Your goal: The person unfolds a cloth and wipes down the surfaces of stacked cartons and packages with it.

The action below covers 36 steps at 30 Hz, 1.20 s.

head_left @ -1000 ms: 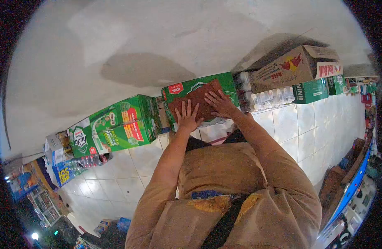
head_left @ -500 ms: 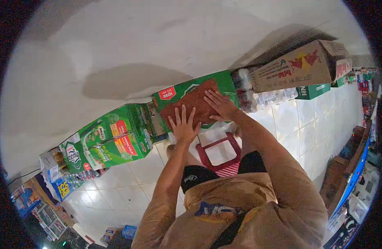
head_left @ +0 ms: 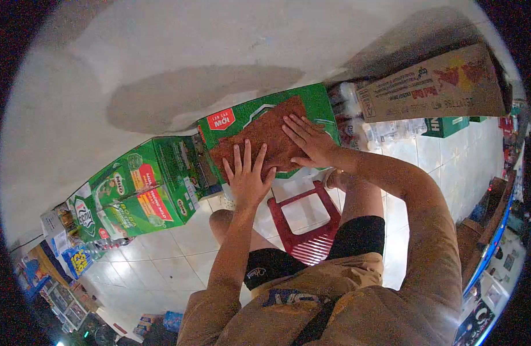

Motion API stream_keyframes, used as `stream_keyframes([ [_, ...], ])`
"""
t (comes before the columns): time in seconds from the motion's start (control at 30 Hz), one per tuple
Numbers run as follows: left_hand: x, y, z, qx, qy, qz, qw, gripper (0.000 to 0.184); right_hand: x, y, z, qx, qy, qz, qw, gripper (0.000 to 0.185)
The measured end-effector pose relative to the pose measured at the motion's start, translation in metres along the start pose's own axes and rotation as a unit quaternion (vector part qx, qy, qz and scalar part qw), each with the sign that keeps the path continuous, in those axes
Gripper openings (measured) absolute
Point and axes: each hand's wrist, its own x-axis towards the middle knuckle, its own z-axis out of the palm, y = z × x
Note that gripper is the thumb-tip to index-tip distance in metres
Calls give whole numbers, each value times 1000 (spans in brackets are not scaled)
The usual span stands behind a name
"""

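Touching cloth (head_left: 278, 145), hands (head_left: 248, 180) (head_left: 312, 141) lie short of green box's (head_left: 254, 113) far edge.

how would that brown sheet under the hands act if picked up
Probably floppy: the brown sheet has uneven, wavy edges. Likely light, since it looks thin against the green box. It might slide or bunch if pushed, as only the left hand and right hand visibly rest on it.

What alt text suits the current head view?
A person's left hand and right hand lie flat on a reddish-brown, cloth-like sheet atop a green rectangular cardboard box. A dark-red slatted stool stands nearby.
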Motion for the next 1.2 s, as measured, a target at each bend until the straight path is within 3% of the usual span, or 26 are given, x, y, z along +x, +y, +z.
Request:
stream_keyframes([
  [0.1,1,0,-1,8,1,-2,1000,65,1,-1,-1,5,13,-3,1000,96],
  [0.7,-9,-1,12,50,112,47,991,65,-6,-3,11,-55,133,-33,989,84],
  [0.9,-4,4,22,66,108,49,991,64,-7,-3,16,-77,162,-21,984,81],
  [1.1,33,23,40,73,90,79,990,64,-2,1,24,-82,155,57,983,75],
  [1.2,59,37,51,81,85,71,991,61,4,-1,21,-109,129,149,974,70],
])
